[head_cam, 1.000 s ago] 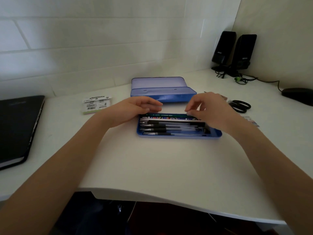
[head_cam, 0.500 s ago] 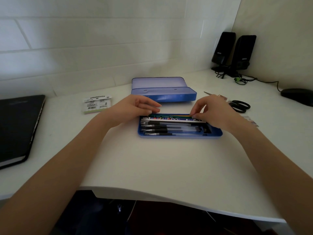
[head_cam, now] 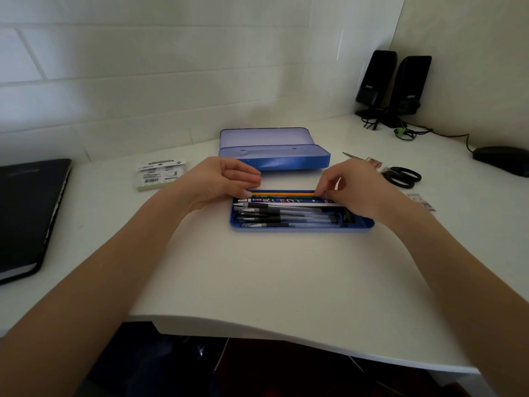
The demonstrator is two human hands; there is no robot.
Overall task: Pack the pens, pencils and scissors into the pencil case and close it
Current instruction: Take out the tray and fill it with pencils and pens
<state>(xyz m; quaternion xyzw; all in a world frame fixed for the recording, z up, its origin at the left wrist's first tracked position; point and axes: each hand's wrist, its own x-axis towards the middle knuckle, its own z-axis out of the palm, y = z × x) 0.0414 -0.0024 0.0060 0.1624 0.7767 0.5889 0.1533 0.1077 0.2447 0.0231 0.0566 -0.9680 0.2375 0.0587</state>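
A shallow blue tray (head_cam: pixel 300 227) lies mid-desk with several black-grip pens (head_cam: pixel 286 217) side by side in it. Along its far side lie an orange and a green pencil (head_cam: pixel 283 194) and a patterned one. My left hand (head_cam: pixel 217 179) is curled at the pencils' left ends, thumb tip touching them. My right hand (head_cam: pixel 352 187) pinches their right ends and hides that end of the tray. The open blue pencil case (head_cam: pixel 274 156) sits just behind the tray. Black-handled scissors (head_cam: pixel 402 176) lie on the desk to the right, apart from both hands.
A black notebook (head_cam: pixel 25 207) lies at the left edge and a small labelled packet (head_cam: pixel 160 174) left of the case. Two black speakers (head_cam: pixel 395 84) with cables stand in the back right corner, beside a black mouse (head_cam: pixel 501 160). Small cards (head_cam: pixel 420 200) lie near the scissors.
Both hands have lowered the pencils into the tray's far side. My right hand has shifted slightly right, which uncovers the orange and green pencils.
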